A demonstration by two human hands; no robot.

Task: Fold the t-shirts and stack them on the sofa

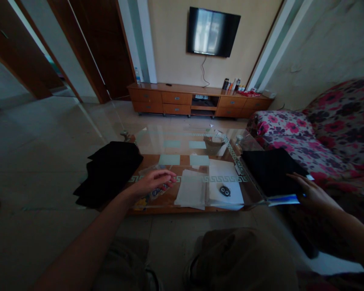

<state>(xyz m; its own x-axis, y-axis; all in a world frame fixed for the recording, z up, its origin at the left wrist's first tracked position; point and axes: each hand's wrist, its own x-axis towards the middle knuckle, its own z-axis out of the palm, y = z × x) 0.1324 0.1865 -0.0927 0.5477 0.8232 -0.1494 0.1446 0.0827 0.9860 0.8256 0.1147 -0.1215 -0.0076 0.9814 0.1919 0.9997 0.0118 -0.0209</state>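
My left hand (154, 182) hovers over the glass coffee table (145, 139), its fingers loosely bent and apart, holding nothing. To its left, a loose pile of black clothing (115, 169) hangs over the table's left end. At the right end lies a folded black garment (271, 167) with a small white tag (310, 177) at its edge. My right hand (317, 194) is on this garment's near right edge, fingers over the top and thumb low at the side. Under the garment, a blue and white edge (283, 199) sticks out.
White paper sheets (190, 188) and a dark oval object with two rings (225, 191) show at the coffee table. A flowered sofa (291, 137) stands on the right. At the back are a low wooden cabinet (176, 99) and a wall television (212, 32). My knees (245, 250) are close to the table.
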